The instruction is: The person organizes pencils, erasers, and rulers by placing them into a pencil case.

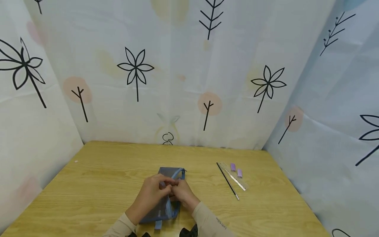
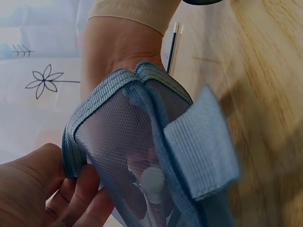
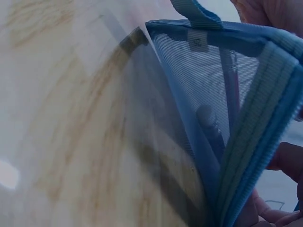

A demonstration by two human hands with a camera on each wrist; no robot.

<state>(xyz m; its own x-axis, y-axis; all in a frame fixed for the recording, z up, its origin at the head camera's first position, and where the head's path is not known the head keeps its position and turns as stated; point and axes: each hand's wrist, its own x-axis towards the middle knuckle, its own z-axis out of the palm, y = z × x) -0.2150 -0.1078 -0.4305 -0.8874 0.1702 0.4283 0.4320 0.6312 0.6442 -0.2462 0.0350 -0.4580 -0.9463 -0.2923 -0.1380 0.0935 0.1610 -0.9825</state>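
A blue-edged mesh zip pouch [image 1: 157,212] lies on the table in front of me, with a fabric tab [image 2: 203,146] at its near end. My left hand [image 1: 154,191] pinches the pouch's blue edging; in the left wrist view its thumb and fingers [image 2: 80,194] are on that strip. Close beside it, my right hand [image 1: 184,192] grips the pouch by its zip side, the fingertips of both hands nearly meeting. Through the mesh in the right wrist view show a slim stick-like item [image 3: 230,85] and a round-ended one [image 3: 207,116]. The exact hold of my right fingertips is partly hidden.
To the right on the wooden table [image 1: 266,197] lie a black pencil [image 1: 228,181], a clear and white slender item [image 1: 235,177] and two small purple blocks [image 1: 233,167]. A printed curtain [image 1: 177,65] stands behind and along both sides.
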